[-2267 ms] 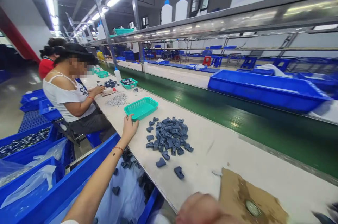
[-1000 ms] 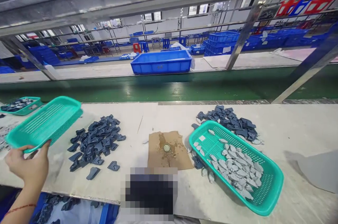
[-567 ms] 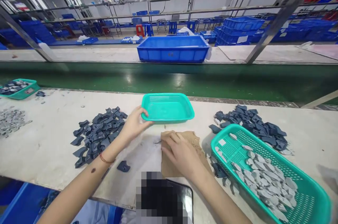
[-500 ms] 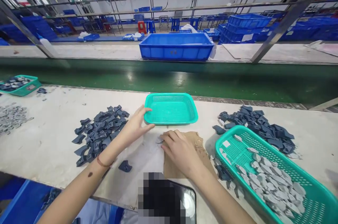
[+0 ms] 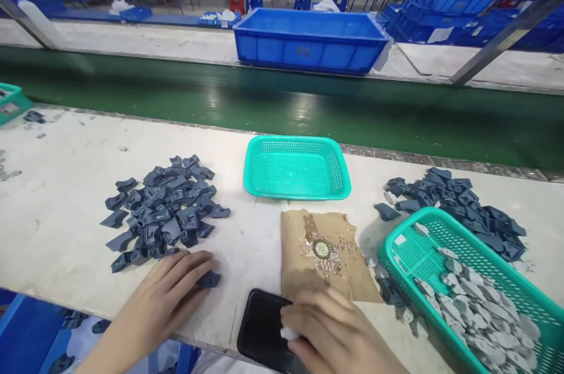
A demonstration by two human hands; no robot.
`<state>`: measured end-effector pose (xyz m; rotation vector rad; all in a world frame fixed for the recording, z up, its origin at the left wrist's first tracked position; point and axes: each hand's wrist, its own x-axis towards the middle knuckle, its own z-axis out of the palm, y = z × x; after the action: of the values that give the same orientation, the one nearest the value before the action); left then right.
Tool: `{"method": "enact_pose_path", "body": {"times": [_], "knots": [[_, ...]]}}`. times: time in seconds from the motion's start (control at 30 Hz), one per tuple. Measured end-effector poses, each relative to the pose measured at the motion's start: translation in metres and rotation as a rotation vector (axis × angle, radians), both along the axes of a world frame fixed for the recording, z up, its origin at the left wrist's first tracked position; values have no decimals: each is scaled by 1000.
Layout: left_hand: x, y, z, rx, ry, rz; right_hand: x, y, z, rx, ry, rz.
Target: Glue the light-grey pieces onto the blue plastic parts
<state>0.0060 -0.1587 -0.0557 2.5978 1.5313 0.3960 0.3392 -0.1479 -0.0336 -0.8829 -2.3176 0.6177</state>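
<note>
My left hand (image 5: pixel 176 289) reaches over a single dark blue-grey part (image 5: pixel 208 279) at the near edge of a pile of dark parts (image 5: pixel 165 209); its fingers curl at that part. My right hand (image 5: pixel 328 327) is above the black phone (image 5: pixel 259 327), pinching a small whitish piece (image 5: pixel 289 333). Beyond it lies brown cardboard (image 5: pixel 295 268) bearing a small round item (image 5: pixel 321 249) with shiny bits around it. The green basket (image 5: pixel 295 174) behind the cardboard has nothing in it.
A larger green basket (image 5: pixel 434 218) of light grey pieces (image 5: pixel 480 315) stands at the right, beside another pile of dark parts (image 5: pixel 458 204). Past the worktable (image 5: pixel 74 186) are a green strip (image 5: pixel 176 92) and a blue crate (image 5: pixel 304 48). Blue bins are at lower left.
My left hand has moved from beside the empty basket down to the single dark part. My right hand has come back off the cardboard to the phone, uncovering the round item. The view has tilted down.
</note>
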Motion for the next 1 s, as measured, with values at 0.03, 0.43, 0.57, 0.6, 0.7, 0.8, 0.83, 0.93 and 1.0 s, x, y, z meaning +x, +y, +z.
{"method": "enact_pose_path", "body": {"times": [0.03, 0.43, 0.57, 0.6, 0.7, 0.8, 0.83, 0.93, 1.0], "knots": [[1, 1, -2, 16, -21, 18, 1, -9, -5, 33, 2, -4], [61, 7, 2, -306, -792, 373, 15, 2, 5, -224, 79, -146], [81, 20, 5, -488, -1044, 368, 26, 5, -6, -280, 134, -443], [83, 22, 7, -499, -1035, 355, 29, 3, -10, -267, 149, -517], [84, 20, 12, -493, -874, 274, 35, -8, -22, -233, 191, -667], [85, 10, 14, -514, -717, 128, 35, -20, -31, -264, 224, -750], [86, 7, 14, -512, -677, 87, 34, -24, -33, -286, 240, -784], [86, 0, 13, -441, -578, 23, 32, -30, -40, -331, 293, -894], [84, -2, 13, -388, -544, -19, 34, -31, -43, -340, 303, -920]]}}
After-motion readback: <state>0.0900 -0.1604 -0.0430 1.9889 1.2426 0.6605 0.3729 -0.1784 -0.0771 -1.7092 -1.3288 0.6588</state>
